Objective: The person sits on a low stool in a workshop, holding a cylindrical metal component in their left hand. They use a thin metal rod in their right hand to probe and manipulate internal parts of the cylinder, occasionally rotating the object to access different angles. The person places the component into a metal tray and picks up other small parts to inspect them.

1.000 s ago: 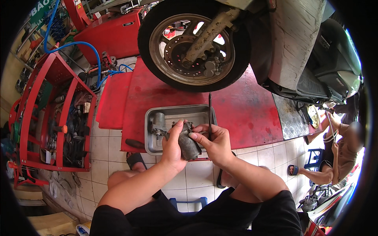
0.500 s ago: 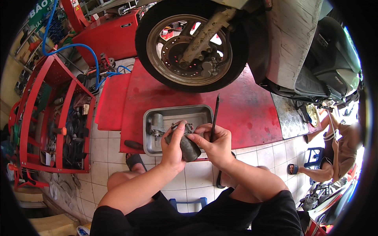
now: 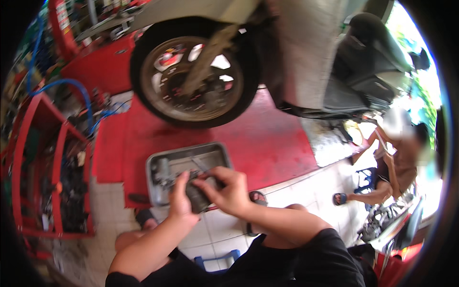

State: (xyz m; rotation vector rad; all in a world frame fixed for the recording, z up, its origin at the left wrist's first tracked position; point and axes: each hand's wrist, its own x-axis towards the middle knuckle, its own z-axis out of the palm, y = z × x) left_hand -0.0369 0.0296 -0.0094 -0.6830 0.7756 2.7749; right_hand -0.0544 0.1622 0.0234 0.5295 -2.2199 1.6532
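A cylindrical metal motor [image 3: 196,198], dull grey and small, is tilted between my hands over the near edge of a steel tray [image 3: 152,184]. My left hand [image 3: 180,197] is closed around its left side, the thumb up near its top end. At the top end, the fingers of my right hand [image 3: 224,189] are pinched together. A slim rod-like tool [image 3: 201,165] juts from that hand toward the tray's far side; blur hides its exact kind. A second similar motor [image 3: 163,168] lies at the tray's left end.
The tray sits on a red platform [image 3: 267,143] beneath a scooter's front wheel [image 3: 143,91]. A dark handle [image 3: 138,197] lies left of the tray. A red tool cart [image 3: 60,167] stands at left; another person [image 3: 394,167] sits at right.
The whole view has swung, so the scene sits lower and further left, with blur. The slim tool, upright before, now leans left over the tray. Both hands still hold the motor.
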